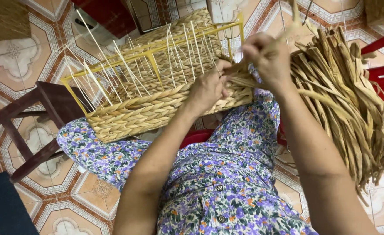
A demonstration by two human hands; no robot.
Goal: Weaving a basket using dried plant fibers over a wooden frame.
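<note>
Basket position: the half-woven basket (157, 104) lies tipped across your lap, its long axis running from lower left to upper right, with its yellow wire frame (153, 54) and thin pale stakes (126, 72) pointing away from you.
Working corner: both your hands meet at the basket's right end, and the weave stretches away to the left of them.
Left hand (209, 89): your grip is closed down on the braided rim at that end, pinning the last strands.
Right hand (268, 58): just above and right of the left, fingers pinched narrow on a flat straw strand (294, 24) that runs up and away.
Supply: a bundle of dried strands (353, 104) hangs beside your right forearm, touching it.
</note>
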